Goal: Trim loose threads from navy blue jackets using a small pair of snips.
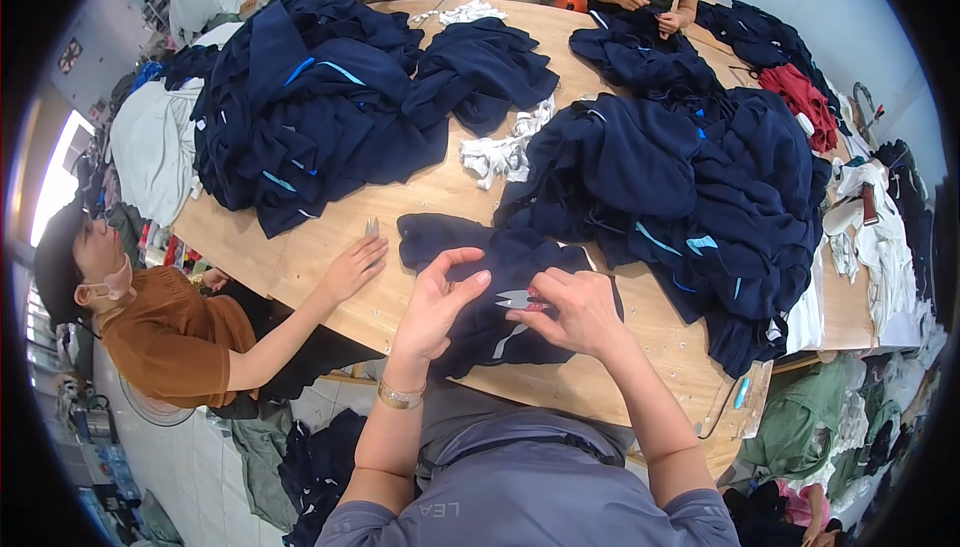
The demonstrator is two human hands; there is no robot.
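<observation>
thread snips (520,299) pinched in right hand (575,312), left hand (435,302) fingers gripping navy garment (500,267) on wooden table (300,257)

Navy garment (500,277) (light blue stripes on the piled ones (690,197)), silvery snips (520,299), pale wooden table (420,187).
</observation>
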